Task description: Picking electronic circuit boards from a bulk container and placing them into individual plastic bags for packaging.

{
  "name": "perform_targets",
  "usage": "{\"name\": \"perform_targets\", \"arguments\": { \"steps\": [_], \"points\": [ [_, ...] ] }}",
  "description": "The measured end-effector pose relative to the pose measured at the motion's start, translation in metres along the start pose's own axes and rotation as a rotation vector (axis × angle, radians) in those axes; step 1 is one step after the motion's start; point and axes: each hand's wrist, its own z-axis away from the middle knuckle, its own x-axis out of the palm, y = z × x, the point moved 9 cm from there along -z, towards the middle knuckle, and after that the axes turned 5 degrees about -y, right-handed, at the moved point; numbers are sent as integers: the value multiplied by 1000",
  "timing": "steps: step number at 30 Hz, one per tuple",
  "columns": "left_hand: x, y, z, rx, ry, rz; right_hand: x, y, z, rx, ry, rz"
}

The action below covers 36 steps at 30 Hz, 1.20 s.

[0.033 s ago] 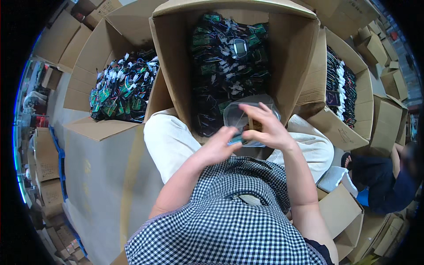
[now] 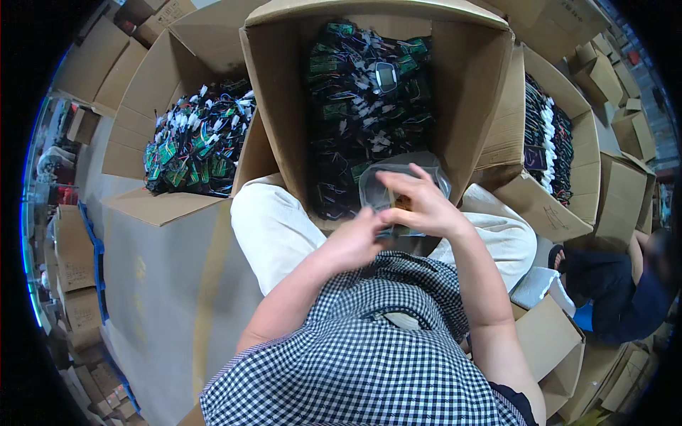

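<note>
Over my lap, both hands meet on a small clear plastic bag (image 2: 433,176) with a dark and orange-brown part inside. My right hand (image 2: 420,204) curls its fingers over the top of the bag. My left hand (image 2: 357,241) grips it from below and to the left. Just behind them, a tall open cardboard box (image 2: 273,121) leans against my knees. It is full of small green circuit boards with black wires and white plugs (image 2: 355,92). What exactly is in the bag is hidden by my fingers.
A second open box of the same wired boards (image 2: 195,145) stands on my left. A third box (image 2: 550,131) stands on my right. Another person in dark clothes (image 2: 611,287) crouches at the right edge. Several closed and flattened cartons ring the floor (image 2: 74,259).
</note>
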Motion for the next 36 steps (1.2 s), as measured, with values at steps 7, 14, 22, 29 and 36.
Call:
{"name": "perform_targets", "arguments": {
  "steps": [7,14,22,29,36],
  "points": [
    [-30,-28,32,154,270,1621,17,69,21,21,298,-1407],
    [2,-37,32,-272,-218,1021,11,-9,-5,-139,-295,-211],
    [-202,-115,105,417,884,1627,-43,144,57,452,688,-960],
    [-198,-114,27,521,585,1628,0,185,-3,611,480,-683],
    [-117,-132,-53,-306,291,1047,-36,265,-77,720,414,49]
  ]
}}
